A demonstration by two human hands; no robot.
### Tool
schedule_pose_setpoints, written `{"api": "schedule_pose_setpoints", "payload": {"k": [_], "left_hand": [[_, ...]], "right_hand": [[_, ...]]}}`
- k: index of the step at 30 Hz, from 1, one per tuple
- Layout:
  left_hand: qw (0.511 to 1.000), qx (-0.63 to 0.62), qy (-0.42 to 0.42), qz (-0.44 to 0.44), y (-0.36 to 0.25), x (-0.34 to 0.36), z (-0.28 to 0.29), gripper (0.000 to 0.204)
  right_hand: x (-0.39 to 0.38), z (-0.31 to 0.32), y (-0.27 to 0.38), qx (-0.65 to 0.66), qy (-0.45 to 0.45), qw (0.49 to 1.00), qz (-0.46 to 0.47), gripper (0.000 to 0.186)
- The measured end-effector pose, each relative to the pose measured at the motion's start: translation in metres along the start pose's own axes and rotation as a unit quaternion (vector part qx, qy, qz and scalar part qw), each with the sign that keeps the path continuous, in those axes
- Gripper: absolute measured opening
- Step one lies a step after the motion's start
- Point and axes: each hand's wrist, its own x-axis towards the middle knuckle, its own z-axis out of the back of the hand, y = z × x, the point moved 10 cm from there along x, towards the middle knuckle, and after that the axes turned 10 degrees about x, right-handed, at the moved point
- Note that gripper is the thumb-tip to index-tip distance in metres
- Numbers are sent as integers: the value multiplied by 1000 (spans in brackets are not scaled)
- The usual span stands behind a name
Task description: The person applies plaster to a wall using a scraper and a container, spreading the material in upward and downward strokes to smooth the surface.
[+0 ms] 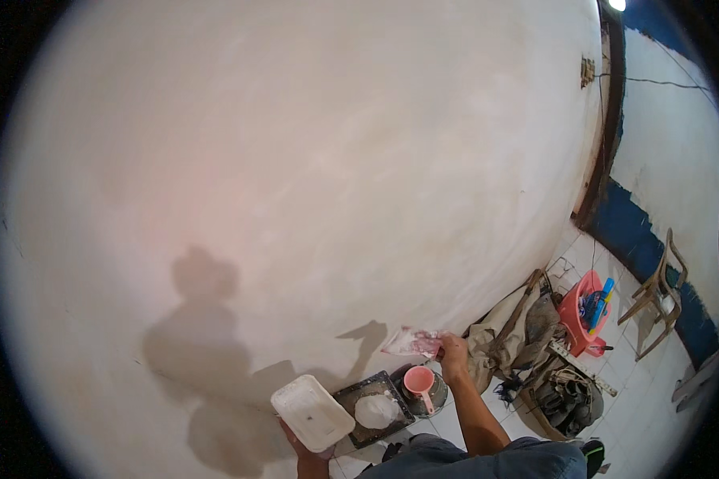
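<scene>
My left hand (305,452) grips a white rectangular plastic tub (311,413) from below, near the foot of a pale plastered wall (359,176). Most of its fingers are hidden under the tub. Stretched out to the right, my right hand (454,354) is closed on a thin flat piece smeared white and pinkish red (411,342). That piece is close to the wall; whether it touches is unclear. Between my arms, a white lump or bag (377,411) sits in a black tray (351,393). A pink dipper (419,380) rests on a round dark container (437,401) beside it.
Crumpled tan cloth or sacking (499,331) lies along the wall to the right. Beyond it are an open box of dark items (567,399), a pink tub (574,307) holding blue and yellow things, and a plastic chair (659,299). A cable (655,81) hangs at upper right.
</scene>
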Motion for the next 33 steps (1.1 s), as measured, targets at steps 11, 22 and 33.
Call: {"api": "schedule_pose_setpoints", "payload": {"k": [11, 22, 33], "left_hand": [[1000, 4, -11, 9, 22, 3, 13, 67], [994, 16, -29, -101, 9, -15, 52, 65], [993, -20, 1, -118, 14, -41, 41, 66]], "right_hand": [[52, -59, 97, -21, -101, 986, 129, 29], [44, -306, 310, -381, 22, 638, 669, 20], [100, -375, 220, -597, -48, 406, 691, 27]]}}
